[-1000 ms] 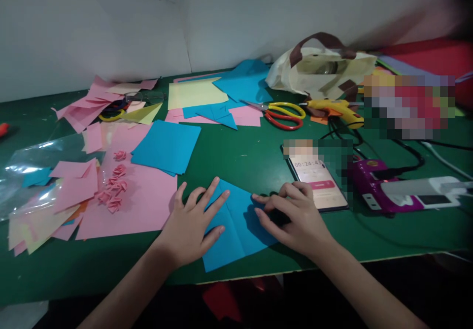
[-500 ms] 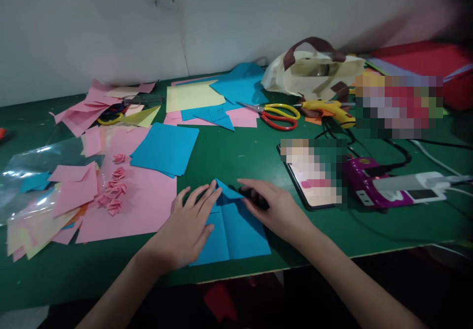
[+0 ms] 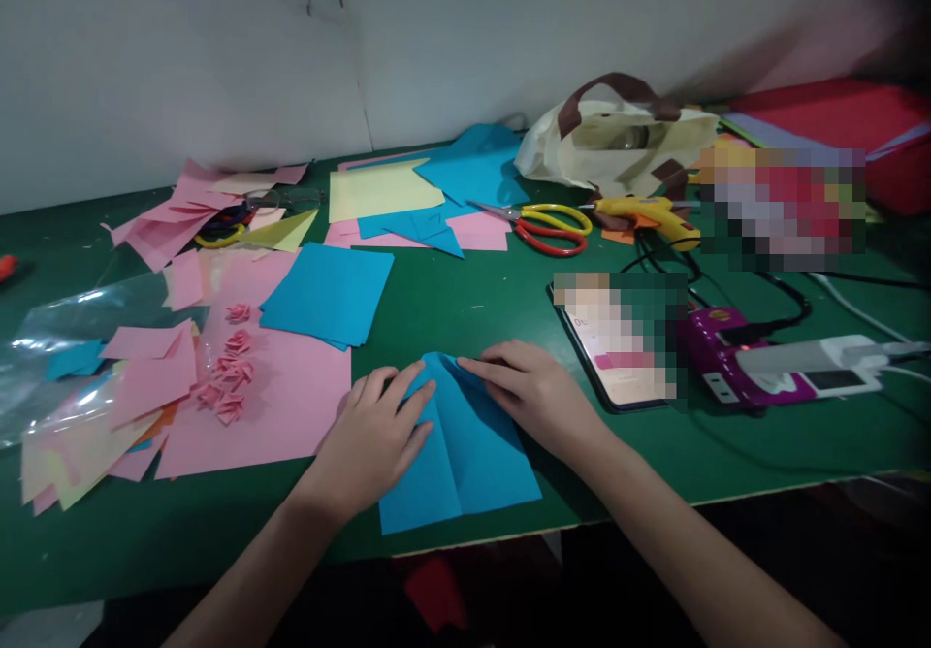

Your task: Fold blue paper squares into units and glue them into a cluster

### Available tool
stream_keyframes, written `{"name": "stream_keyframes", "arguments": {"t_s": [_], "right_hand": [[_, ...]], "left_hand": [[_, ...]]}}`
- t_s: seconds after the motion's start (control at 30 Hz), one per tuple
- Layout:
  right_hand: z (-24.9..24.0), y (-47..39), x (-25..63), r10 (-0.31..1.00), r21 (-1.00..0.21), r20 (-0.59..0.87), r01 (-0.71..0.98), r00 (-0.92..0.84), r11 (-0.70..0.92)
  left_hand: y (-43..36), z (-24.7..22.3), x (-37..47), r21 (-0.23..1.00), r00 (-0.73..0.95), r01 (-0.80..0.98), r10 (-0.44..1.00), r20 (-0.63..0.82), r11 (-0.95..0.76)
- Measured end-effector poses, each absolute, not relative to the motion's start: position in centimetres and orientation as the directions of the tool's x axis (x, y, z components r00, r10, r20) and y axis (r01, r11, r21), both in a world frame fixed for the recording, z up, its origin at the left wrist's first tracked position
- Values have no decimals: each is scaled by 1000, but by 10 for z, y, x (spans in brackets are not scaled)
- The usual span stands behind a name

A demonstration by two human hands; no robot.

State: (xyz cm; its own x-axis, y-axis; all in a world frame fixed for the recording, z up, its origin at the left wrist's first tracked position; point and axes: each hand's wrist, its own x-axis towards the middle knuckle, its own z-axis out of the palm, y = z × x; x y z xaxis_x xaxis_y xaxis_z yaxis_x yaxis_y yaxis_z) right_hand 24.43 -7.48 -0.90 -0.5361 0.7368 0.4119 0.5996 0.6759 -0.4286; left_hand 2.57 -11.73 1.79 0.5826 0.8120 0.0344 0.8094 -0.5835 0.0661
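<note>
A sheet of blue paper with a crease down its middle lies near the table's front edge, between my hands. My left hand rests flat on its upper left side, fingers apart and pressing the sheet down. At the upper right edge, my right hand has its fingertips closed on the paper; the thumb is mostly hidden. The paper's top edge is slightly raised near those fingertips.
Left of the sheet are a stack of blue squares, a pink sheet and folded pink paper roses. Behind lie scissors and a yellow glue gun. A phone and purple power strip sit right.
The small triangular flap at the sheet's top right corner has been opened back out. My right hand has shifted slightly up, and my left hand stays on the paper.
</note>
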Motion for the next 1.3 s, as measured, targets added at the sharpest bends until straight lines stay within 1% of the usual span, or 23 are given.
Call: {"name": "stream_keyframes", "arguments": {"t_s": [0.1,0.2,0.3,0.5,0.67,0.83,1.1,1.3], "right_hand": [[-8,-74,249,690,-335,385,603,-613,724],[-8,-74,251,642,-289,373,574,-670,767],[-10,-73,252,601,-267,369,538,-709,799],[-9,-69,256,594,-313,353,508,-723,803],[-4,-66,258,623,-407,301,494,-722,768],[-3,-65,258,626,-397,293,503,-723,767],[0,-66,255,616,-367,314,506,-722,780],[-3,-65,255,617,-391,324,492,-717,778]], "left_hand": [[-119,14,29,41,600,794,793,103,-606],[-120,11,31,47,613,779,775,152,-626],[-120,9,33,70,621,768,766,166,-637],[-119,6,35,94,626,759,761,168,-645],[-117,10,34,129,617,771,781,96,-624],[-118,12,36,118,629,766,774,64,-632],[-120,10,40,59,597,801,802,9,-596],[-118,14,37,96,610,789,792,-7,-607]]}}
